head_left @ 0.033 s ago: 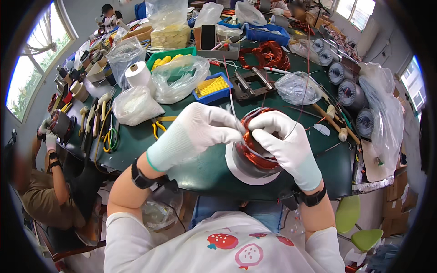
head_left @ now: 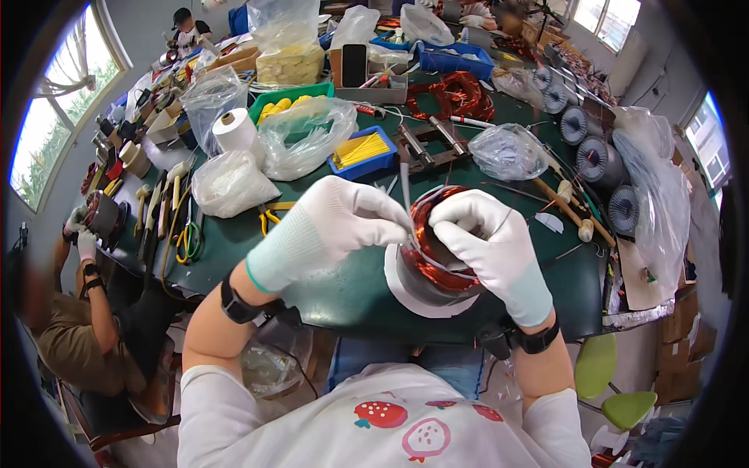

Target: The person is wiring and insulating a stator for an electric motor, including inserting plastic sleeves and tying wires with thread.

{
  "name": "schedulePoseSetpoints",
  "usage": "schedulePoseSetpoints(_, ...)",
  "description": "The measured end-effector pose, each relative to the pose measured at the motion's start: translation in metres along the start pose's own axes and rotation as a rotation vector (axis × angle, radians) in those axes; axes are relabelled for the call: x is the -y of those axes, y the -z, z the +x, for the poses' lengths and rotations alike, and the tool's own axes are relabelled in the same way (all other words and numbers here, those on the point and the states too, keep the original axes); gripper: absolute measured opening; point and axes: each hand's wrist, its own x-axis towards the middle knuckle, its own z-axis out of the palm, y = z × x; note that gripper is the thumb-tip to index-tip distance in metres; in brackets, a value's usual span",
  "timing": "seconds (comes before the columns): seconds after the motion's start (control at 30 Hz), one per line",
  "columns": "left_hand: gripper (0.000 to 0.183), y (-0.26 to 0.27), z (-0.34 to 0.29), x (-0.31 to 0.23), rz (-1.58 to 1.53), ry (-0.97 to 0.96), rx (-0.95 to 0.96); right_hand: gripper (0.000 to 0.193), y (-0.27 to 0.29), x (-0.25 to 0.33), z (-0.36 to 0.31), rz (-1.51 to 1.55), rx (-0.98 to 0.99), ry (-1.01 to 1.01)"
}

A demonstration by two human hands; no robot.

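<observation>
Here I am, looking down over both gloved hands, and the work sits right in front of the body: a stator [head_left: 429, 289] standing on a white disc [head_left: 401, 295] near the front edge of the green table [head_left: 335, 300].

How far along? The copper windings [head_left: 439, 272] are already in the ring, bulging round its upper rim, so I'd call the bulk of the coil work done. What looks unfinished is the grey strand [head_left: 405, 186] at the rim's left side: its upper end stands up free, not yet laid down or secured as far as I can see. The rim's far right is behind the glove, so I can't judge that part.

Now the pose. The left hand [head_left: 335, 214] comes in from the left, palm side down, wrist roughly level, thumb and forefinger pinched on the grey strand just beside the windings. The remaining fingers curl in behind them.

Over on the other side, the right hand [head_left: 485, 243] angles up from the lower right, knuckles high, arched over the ring. Its thumb and forefinger are bent together at the windings' edge; whether they grip anything there or only steady it, I can't tell. Both elbows are bent, with the forearms converging on the stator.
</observation>
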Motion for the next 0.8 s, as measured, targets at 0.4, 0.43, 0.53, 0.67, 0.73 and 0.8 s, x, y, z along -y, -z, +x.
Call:
schedulePoseSetpoints(0.4,0.027,0.002,-0.012,-0.062,-0.231,-0.549,-0.343,0.038,0.022,0.064,-0.053,0.307,0.183,0.001)
schedulePoseSetpoints(0.43,0.031,-0.001,-0.010,-0.063,-0.248,-0.552,-0.294,0.040,0.016,0.062,-0.051,0.240,0.212,0.072)
schedulePoseSetpoints(0.53,0.031,-0.008,-0.009,-0.067,-0.260,-0.525,-0.348,0.039,0.009,0.065,-0.049,0.176,0.220,0.095)
schedulePoseSetpoints(0.67,0.030,-0.005,-0.017,-0.068,-0.264,-0.533,-0.402,0.037,0.008,0.063,-0.048,-0.138,0.163,0.293)
schedulePoseSetpoints(0.73,0.031,-0.006,-0.021,-0.069,-0.276,-0.529,-0.436,0.036,0.008,0.064,-0.048,-0.165,0.172,0.295)
schedulePoseSetpoints(0.8,0.031,-0.006,-0.018,-0.068,-0.304,-0.542,-0.473,0.036,0.007,0.067,-0.049,-0.172,0.147,0.248)
